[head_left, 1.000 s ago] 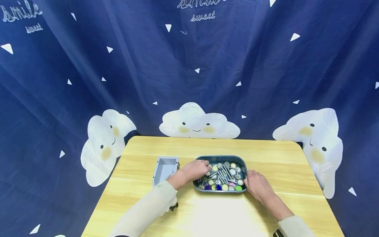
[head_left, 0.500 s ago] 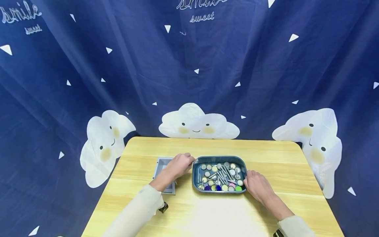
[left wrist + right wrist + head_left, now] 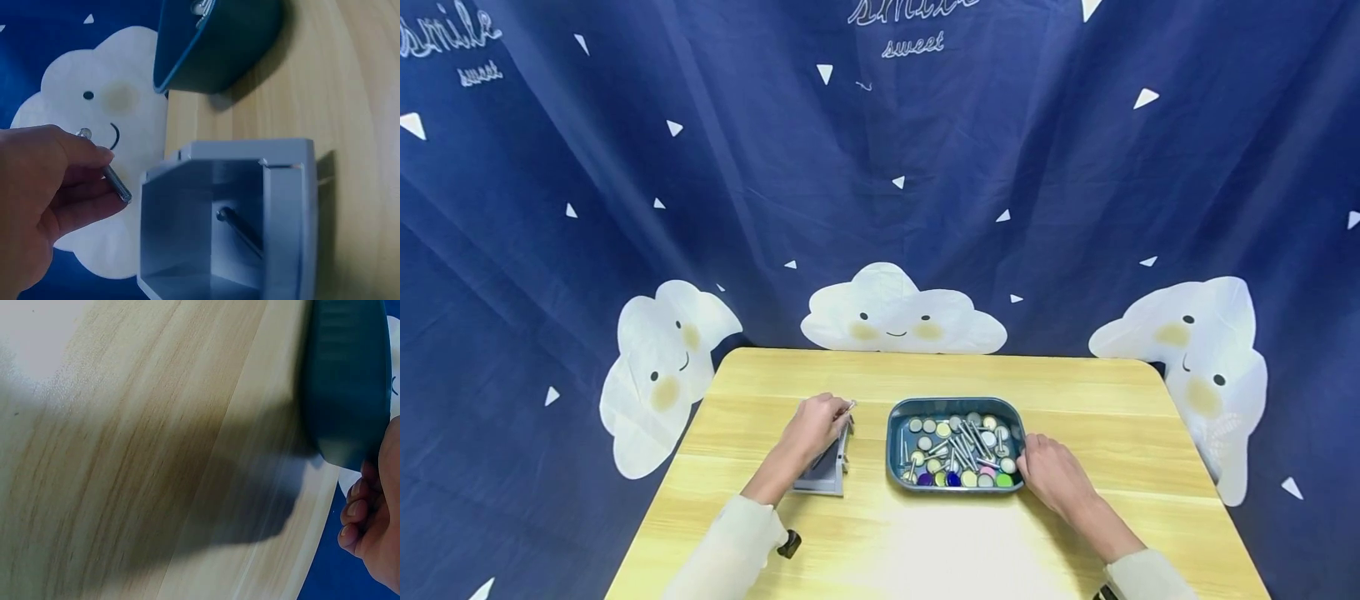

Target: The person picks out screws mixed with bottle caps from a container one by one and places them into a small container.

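One bolt point(image 3: 117, 184), pinched in fingers of left hand point(image 3: 34, 181), long axis slanting lower-right; grey bin point(image 3: 247, 150) alongside, lower centre. Right hand point(image 3: 1056, 472), farther, grips teal tray point(image 3: 957, 488).

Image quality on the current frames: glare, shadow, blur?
Head: white glare on the table, near side of the bin. Left wrist: dim, but bolt in the fingers legible; inside of the box shadowed. Right wrist: glare top left, broad shadow across the table, bin looks soft.
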The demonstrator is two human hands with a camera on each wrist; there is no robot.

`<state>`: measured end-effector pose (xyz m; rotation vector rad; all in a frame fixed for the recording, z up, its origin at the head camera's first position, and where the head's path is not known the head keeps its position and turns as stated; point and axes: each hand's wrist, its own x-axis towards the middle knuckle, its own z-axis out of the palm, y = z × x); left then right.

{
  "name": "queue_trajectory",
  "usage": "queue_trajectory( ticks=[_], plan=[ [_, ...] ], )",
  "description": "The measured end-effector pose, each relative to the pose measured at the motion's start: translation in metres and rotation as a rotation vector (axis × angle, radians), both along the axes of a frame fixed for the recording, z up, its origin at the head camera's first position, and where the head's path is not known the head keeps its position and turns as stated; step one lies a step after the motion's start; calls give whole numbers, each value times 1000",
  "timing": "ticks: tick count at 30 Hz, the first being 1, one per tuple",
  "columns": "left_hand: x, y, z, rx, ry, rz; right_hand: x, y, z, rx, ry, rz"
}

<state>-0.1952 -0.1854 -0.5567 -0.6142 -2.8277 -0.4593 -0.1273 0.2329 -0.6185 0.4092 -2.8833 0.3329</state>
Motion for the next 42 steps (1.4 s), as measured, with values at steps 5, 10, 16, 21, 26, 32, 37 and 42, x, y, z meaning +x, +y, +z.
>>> queue_trajectory(
  ticks=[5, 10, 16, 21, 26, 32, 37, 42],
  plan=[
    [8, -7, -6, 35, -36, 65, 0, 1, 2, -6, -40, -9],
    [14, -8, -13, 31, -67, 143, 0, 1, 2, -12, -44, -12],
    [16, -7, -28, 3, -82, 202, 0, 0, 2, -13, -40, -10],
    [18, -8, -46, -50, -117, 236, 0, 0, 1, -17, -55, -21],
    [18, -11, -57, -74, -107, 252, 2, -1, 1, -25, -64, -28],
    [14, -11, -57, -104, -109, 250, 2, -2, 0, -28, -64, -33],
    [12, -11, -58, -115, -121, 244, 2, -2, 1, -29, -56, -31],
    [11, -10, -57, -107, -101, 223, 1, -1, 3, -23, -59, -30]
  ],
)
